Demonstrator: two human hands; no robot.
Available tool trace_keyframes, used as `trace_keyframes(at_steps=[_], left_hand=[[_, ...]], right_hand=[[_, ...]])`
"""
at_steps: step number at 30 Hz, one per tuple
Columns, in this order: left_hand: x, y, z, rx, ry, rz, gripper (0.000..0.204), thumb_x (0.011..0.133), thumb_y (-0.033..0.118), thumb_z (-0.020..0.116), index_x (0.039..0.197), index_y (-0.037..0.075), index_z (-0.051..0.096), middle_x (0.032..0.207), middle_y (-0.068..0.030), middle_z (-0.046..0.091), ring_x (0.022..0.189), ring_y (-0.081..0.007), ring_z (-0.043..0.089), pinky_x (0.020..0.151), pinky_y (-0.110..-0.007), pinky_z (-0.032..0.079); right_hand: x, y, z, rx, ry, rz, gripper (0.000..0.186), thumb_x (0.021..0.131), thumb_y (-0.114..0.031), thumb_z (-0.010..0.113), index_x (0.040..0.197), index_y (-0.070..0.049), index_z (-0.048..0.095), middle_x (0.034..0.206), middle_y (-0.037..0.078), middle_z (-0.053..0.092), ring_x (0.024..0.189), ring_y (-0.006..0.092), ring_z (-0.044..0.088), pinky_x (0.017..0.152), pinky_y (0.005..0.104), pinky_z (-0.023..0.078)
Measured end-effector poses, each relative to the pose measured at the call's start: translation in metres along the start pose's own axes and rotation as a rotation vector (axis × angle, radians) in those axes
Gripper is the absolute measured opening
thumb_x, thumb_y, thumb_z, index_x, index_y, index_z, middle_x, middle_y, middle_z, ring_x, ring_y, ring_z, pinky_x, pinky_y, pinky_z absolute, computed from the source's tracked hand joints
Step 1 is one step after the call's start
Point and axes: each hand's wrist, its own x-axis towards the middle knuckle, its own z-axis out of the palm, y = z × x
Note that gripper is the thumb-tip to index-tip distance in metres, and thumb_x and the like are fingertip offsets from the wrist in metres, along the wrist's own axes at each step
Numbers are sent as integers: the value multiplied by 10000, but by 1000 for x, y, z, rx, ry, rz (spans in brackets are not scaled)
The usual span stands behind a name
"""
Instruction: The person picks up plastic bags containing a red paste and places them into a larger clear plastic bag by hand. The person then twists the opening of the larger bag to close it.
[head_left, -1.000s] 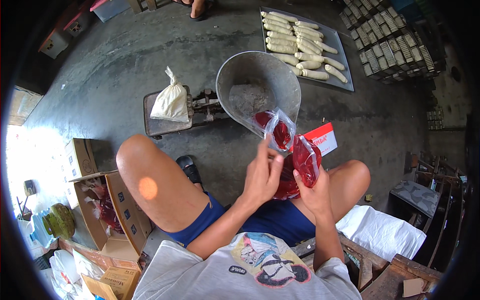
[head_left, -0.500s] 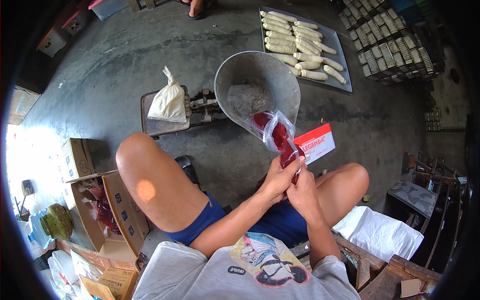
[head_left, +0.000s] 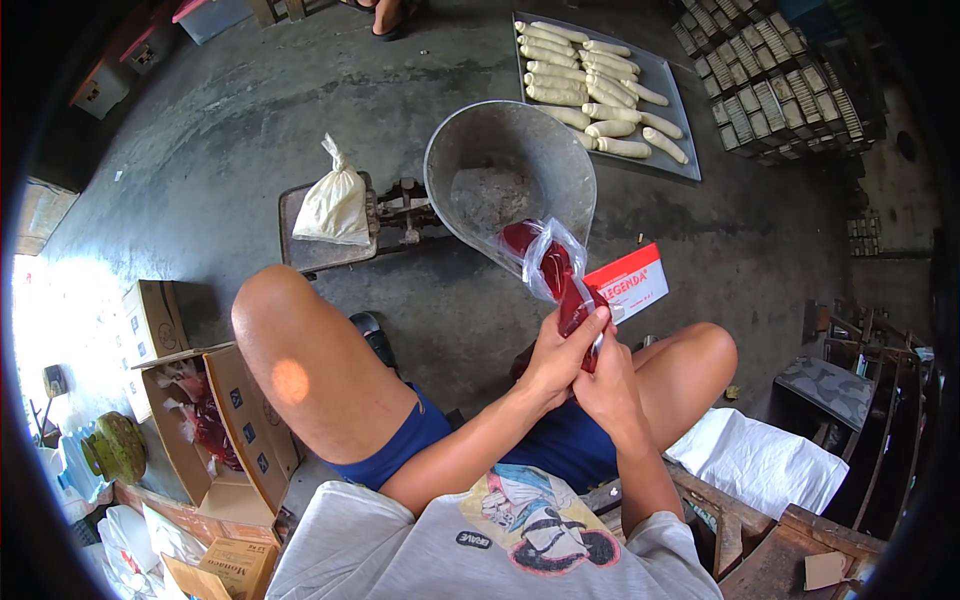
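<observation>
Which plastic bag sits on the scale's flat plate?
The cream bag, knotted on top. The dark red bag is gripped by the left hand and right hand; other red bags are in the open box.

The person wears a light grey T-shirt (head_left: 390,550) of soft, slightly creased cloth, its short sleeves (head_left: 657,545) loose and ending above the elbows. Across its front runs a large cartoon print (head_left: 555,515): a pale yellowish ground with light blue and white shapes, and a black-and-white figure with rounded dark ears edged in pinkish red. Beside it sits a small dark lozenge-shaped badge (head_left: 474,541) with pale lettering. The shorts (head_left: 575,445) are plain navy blue, stopping above the knees. A black sandal (head_left: 377,342) shows partly behind the left leg. The left hand (head_left: 560,358) and right hand (head_left: 606,388) are bare.
</observation>
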Motion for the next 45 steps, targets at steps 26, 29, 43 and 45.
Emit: trace_keyframes(at_steps=[26, 29, 43, 45], left_hand=[[0, 0, 4, -3, 11, 10, 295, 981, 291, 599, 1078, 13, 587, 945, -61, 645, 842, -115, 615, 739, -278, 524], [3, -3, 0, 9, 43, -8, 280, 991, 282, 579, 1075, 15, 588, 936, -60, 645, 821, -113, 614, 722, -279, 524], [-30, 35, -27, 1181, -353, 361, 757, 672, 457, 826, 1198, -8, 543, 1149, -209, 595, 1107, -366, 549, 987, -453, 416], [-44, 44, -40, 1149, -504, 272, 800, 586, 456, 849, 1181, -3, 574, 1146, -211, 592, 1109, -396, 536, 983, -461, 403]], right_hand=[[-1, -14, -6, 16, 28, -12, 429, 794, -55, 623, 1173, 81, 475, 863, 318, 643, 850, 489, 632, 726, 524, 499], [0, -4, -1, -40, 17, -15, 432, 783, -38, 616, 1169, 86, 468, 856, 320, 640, 840, 493, 629, 726, 530, 496], [-19, -8, -10, 434, 31, -20, 465, 798, -43, 723, 1219, 6, 532, 994, 125, 680, 916, 164, 646, 812, 334, 517], [-25, -28, -15, 448, 51, -153, 519, 768, -27, 767, 1226, 16, 525, 1076, 110, 648, 975, 159, 620, 858, 314, 507]])
